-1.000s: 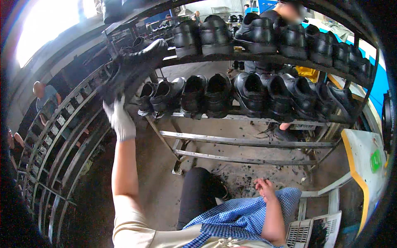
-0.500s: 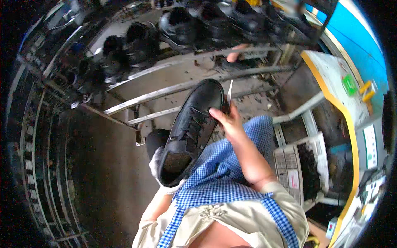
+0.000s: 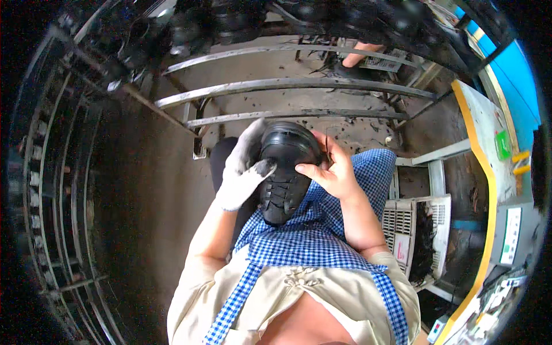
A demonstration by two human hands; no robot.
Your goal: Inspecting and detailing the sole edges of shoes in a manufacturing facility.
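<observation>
A black lace-up shoe (image 3: 283, 187) is held over my lap, toe away from me and its glossy toe edge facing up. My left hand (image 3: 240, 170), in a white glove with dark-smudged fingertips, grips the toe's left side with the thumb on the upper. At the toe's right side my bare right hand (image 3: 336, 171) is closed on the shoe, thumb on top and fingers curled round the edge. A thin dark sliver shows by those fingers; whether they also hold a tool cannot be made out. The heel points toward my blue checked apron (image 3: 287, 248).
Several black shoes (image 3: 236, 23) line a metal rack ahead, with bare rails (image 3: 299, 86) below. Black scraps fill a white slatted crate (image 3: 397, 227) at right. Beside it stands a yellow-edged bench (image 3: 487, 190). Another rack (image 3: 54, 230) is at left. A person's limb (image 3: 362, 53) shows beyond the rails.
The shoe has turned so its toe edge faces up, and has come nearer my body. My left hand moved from the heel to the toe. The white pointed blade by my right hand no longer shows.
</observation>
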